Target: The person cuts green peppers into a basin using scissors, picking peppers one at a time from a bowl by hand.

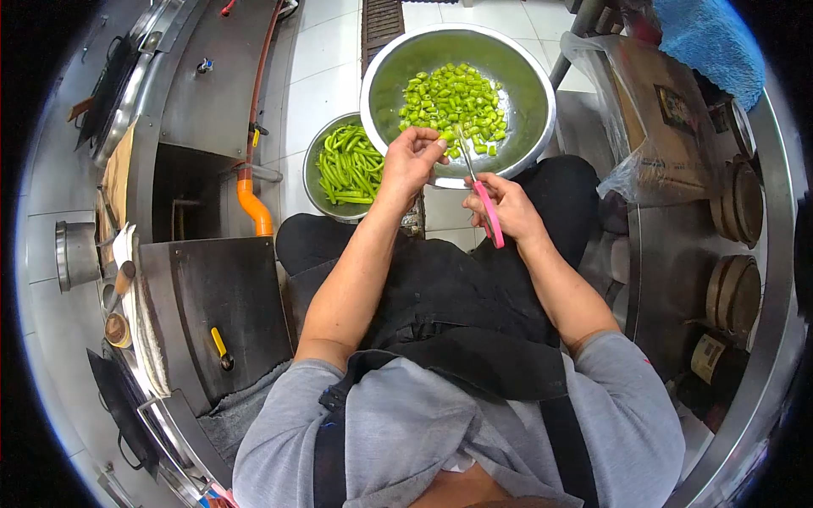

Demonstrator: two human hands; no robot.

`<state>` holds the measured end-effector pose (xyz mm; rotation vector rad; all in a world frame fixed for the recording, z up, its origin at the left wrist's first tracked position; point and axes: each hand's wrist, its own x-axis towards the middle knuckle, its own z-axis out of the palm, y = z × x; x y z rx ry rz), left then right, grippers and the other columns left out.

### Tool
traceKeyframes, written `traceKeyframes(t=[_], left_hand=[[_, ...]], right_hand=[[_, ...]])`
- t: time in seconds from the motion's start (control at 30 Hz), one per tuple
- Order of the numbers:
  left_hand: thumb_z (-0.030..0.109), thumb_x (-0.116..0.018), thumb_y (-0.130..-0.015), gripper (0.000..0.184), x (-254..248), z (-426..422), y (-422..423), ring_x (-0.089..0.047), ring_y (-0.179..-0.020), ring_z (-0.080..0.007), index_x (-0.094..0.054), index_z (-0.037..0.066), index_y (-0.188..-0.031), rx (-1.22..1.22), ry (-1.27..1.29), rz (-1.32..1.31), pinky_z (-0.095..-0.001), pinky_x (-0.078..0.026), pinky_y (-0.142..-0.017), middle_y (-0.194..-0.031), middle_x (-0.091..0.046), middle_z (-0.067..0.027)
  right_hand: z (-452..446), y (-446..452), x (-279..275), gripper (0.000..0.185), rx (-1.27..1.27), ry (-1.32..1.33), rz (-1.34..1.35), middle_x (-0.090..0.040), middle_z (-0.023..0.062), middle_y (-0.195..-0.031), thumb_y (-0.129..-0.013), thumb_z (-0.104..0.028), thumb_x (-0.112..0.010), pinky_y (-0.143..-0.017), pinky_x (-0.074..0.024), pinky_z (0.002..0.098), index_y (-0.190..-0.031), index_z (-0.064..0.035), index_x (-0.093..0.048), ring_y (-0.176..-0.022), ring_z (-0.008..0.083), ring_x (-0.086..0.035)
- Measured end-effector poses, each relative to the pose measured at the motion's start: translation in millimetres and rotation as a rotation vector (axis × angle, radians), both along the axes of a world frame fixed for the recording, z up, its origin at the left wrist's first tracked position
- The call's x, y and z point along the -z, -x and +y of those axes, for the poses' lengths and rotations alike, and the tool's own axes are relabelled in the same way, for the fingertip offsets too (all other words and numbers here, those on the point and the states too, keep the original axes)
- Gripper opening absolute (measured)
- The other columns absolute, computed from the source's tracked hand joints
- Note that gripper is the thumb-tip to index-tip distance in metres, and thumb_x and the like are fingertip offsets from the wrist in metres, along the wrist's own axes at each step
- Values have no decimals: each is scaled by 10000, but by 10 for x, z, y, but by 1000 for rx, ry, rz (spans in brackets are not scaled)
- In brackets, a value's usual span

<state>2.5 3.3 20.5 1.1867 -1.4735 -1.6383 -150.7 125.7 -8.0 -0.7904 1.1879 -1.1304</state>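
Note:
My left hand [412, 164] pinches a short green chili pepper piece [448, 135] between thumb and fingertips, over the near part of a large steel bowl [527, 80]. In my right hand [513, 209] is a pair of scissors with pink handles [488, 213]. The blades point away from me over the bowl, with their tips close beside the pepper piece. Many cut green pepper pieces [451, 95] lie on the bottom of that bowl. To its left, a smaller steel bowl [310, 176] holds long whole green peppers [349, 161].
Both bowls are in front of my knees above a white tiled floor [326, 42]. Steel cabinets with an orange pipe [254, 208] flank my left. On the right, a shelf carries a plastic-wrapped cardboard box [665, 118], a blue towel [711, 46] and a dark bottle [711, 360].

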Motion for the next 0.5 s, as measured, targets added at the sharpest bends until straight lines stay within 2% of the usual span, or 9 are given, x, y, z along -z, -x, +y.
traceKeyframes(t=[0.17,0.27,0.5], left_hand=[[103,-648,-873,219,-24,62,38,-616,-692,-106,-565,-29,-1026,132,39,-56,-219,-445,-588,-823,-640,-56],[86,-670,-851,228,145,41,49,-640,-684,-130,-569,-48,-1006,139,62,10,-252,-498,-611,-834,-652,-92],[79,-658,-854,196,188,14,85,-659,-678,-145,-567,-46,-974,110,114,3,-257,-511,-595,-821,-659,-101]], right_hand=[[3,-4,48,481,-17,45,13,-637,68,-780,-791,-160,-759,-489,-468,255,-1176,49,-558,-570,108,-584],[3,16,45,455,-19,46,2,-629,59,-757,-795,-166,-754,-483,-456,244,-1155,45,-572,-552,96,-562],[3,10,-52,367,25,-27,1,-604,21,-691,-817,-190,-733,-440,-410,228,-1094,20,-612,-530,71,-520]])
